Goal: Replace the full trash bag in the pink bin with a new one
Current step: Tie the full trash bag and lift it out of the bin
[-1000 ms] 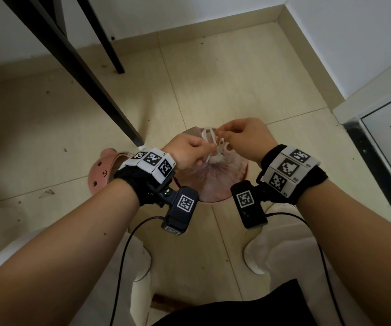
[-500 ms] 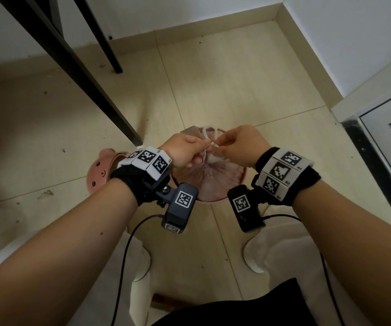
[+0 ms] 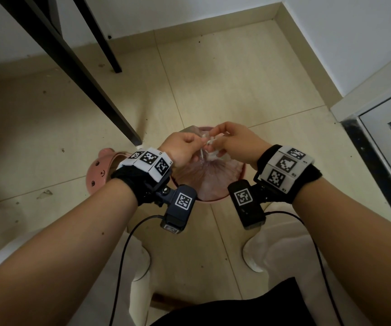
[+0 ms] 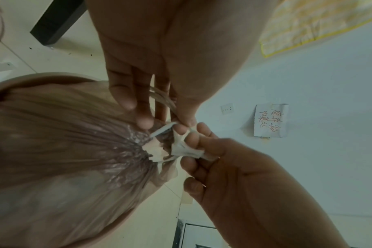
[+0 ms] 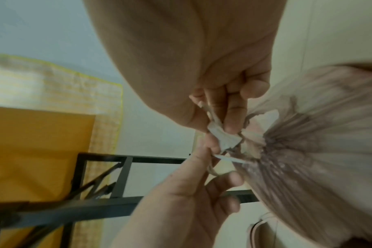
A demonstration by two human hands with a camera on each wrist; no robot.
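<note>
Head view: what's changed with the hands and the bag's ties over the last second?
Little. Both hands shifted slightly as they work the knot: the left hand and right hand still pinch the white drawstring ties together above the gathered trash bag. Nothing was let go. The bag stays in the pink bin; the pink lid stays on the floor.

My head view is dim and soft, the light flat and even with only faint shadows on the floor [image 3: 225, 74]. The wide lens bends the wall base [image 3: 189, 27] and the black desk leg [image 3: 76, 74] toward the edges. Both wrist views are darker and noisy. The right wrist view is smeared: the trash bag [image 5: 308, 159] and the fingers [image 5: 234, 117] look blurred.
</note>
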